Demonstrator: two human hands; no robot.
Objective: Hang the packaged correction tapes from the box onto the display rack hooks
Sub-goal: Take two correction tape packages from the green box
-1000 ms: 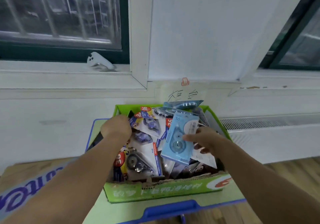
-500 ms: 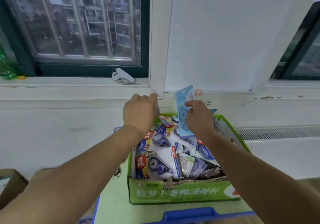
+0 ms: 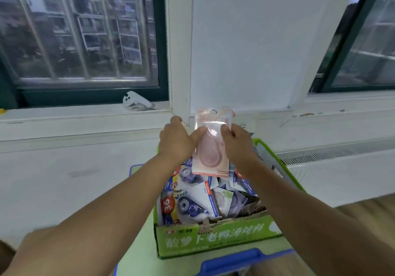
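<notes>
Where both forearms meet at the centre of the frame, one item is held: pink correction tape pack (image 3: 210, 147), upright, its printed card top against the pale wall, its lower edge above the far end of the box.

- Left hand (image 3: 176, 141): thumb pressed on the pack's left edge, fingers curled behind it; pinching grip.
- Right hand (image 3: 237, 143): thumb and fingers closed on the pack's right edge; pinching grip.
- Green cardboard box (image 3: 213, 239): lower centre, open top, white lettering on the near wall.
- Loose packaged tapes (image 3: 192, 205): heaped inside the box, mostly blue and white cards, one with a red "36" disc at the near left.
- Blue-rimmed tray (image 3: 230, 258): under the box, bottom centre.
- White handheld controller (image 3: 136, 103): on the windowsill, left of centre, well apart from the hands.
- Barred window (image 3: 81, 29): upper left.
- White panel (image 3: 256, 40): upper centre, above the pack.
- Radiator grille (image 3: 316, 156): right of the box.
</notes>
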